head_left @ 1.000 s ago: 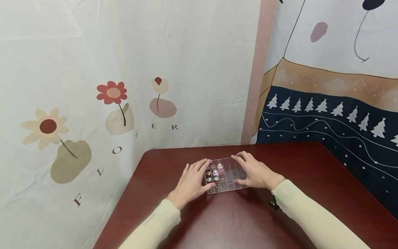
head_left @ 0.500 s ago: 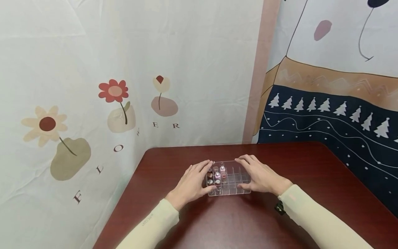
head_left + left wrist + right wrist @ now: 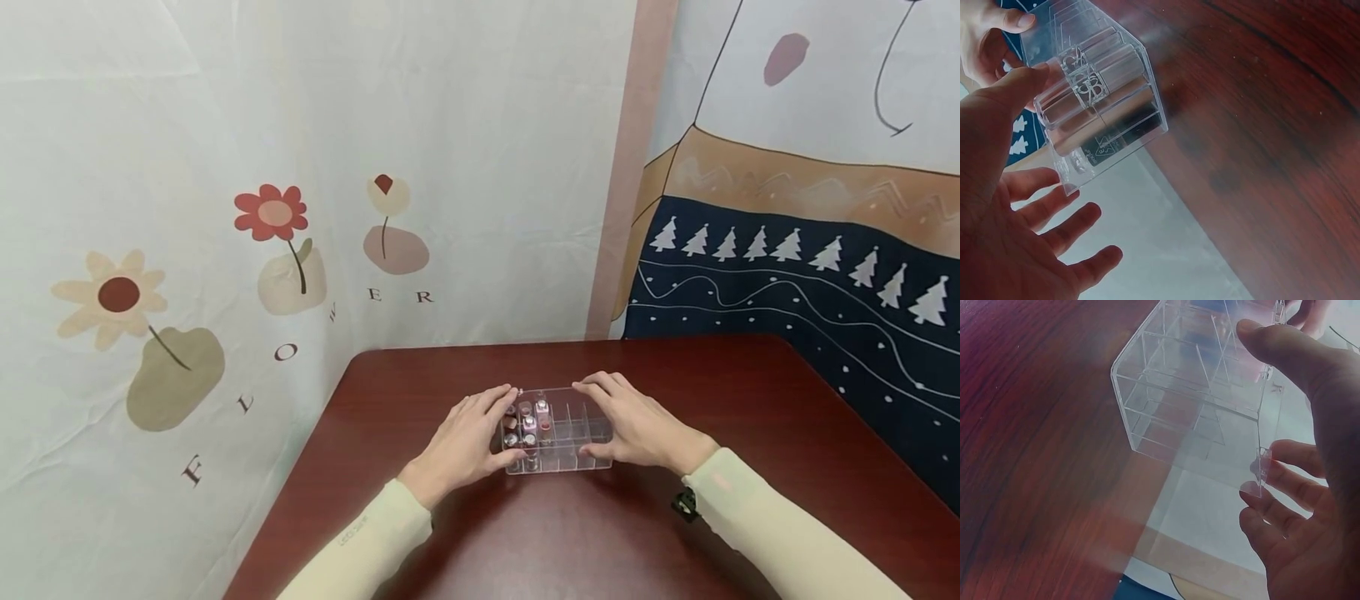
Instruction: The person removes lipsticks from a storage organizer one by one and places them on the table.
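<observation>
A clear plastic lipstick organizer [image 3: 558,459], divided into small compartments, stands on the table between both hands. Its left part holds several lipstick tubes [image 3: 529,423], some with pink or silvery tops; the right compartments look vacant. My left hand [image 3: 461,437] grips the left end, thumb on the near side and fingertips at the far edge. At the right end, my right hand [image 3: 643,427] holds it the same way. In the left wrist view, clear, brown and black tubes [image 3: 1094,122] show through the wall. The right wrist view shows bare dividers [image 3: 1197,394].
The dark red wooden table [image 3: 495,542] has rounded far corners. Behind it hangs a pale cloth [image 3: 480,167] with printed flowers and letters. A navy cloth [image 3: 750,287] with white trees is at the right. A dark watch [image 3: 684,504] sits on the right wrist.
The organizer and both hands have shifted slightly to the right. Its right end has swung a little nearer, so it lies straighter. Both hands keep their hold. The head view has tilted slightly.
</observation>
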Available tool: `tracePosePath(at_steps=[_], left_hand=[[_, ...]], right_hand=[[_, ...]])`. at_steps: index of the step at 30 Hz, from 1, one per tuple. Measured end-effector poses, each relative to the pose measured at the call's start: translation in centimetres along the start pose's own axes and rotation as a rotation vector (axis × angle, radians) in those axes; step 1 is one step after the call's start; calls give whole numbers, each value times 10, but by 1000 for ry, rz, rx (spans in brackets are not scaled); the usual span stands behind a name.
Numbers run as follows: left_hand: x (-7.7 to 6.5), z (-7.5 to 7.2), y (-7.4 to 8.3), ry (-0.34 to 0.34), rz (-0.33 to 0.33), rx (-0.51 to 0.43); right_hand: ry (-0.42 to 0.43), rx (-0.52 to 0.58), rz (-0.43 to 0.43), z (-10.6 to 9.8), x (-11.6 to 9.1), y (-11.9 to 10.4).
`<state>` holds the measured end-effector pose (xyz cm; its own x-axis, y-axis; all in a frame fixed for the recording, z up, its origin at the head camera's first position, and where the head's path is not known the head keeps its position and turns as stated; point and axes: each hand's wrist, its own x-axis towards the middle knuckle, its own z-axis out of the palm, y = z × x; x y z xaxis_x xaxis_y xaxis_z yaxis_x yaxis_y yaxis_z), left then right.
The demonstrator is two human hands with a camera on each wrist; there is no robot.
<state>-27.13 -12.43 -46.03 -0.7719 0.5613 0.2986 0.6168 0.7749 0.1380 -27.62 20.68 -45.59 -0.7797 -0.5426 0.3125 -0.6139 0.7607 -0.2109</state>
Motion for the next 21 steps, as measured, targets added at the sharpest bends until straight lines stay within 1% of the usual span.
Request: tracePosePath(at_steps=[8,11,15,21], left_hand=[[0,-1,1,-2,1,-31],[1,-2,0,14,20,-36],[3,-3,0,54,66,-33],[7,-1,-1,147,186,-23]], right_hand=[[-7,3,2,-1,1,1],[-11,3,5,-1,2,2],[-21,8,10,-1,3,2],[-28,11,9,-1,3,1]])
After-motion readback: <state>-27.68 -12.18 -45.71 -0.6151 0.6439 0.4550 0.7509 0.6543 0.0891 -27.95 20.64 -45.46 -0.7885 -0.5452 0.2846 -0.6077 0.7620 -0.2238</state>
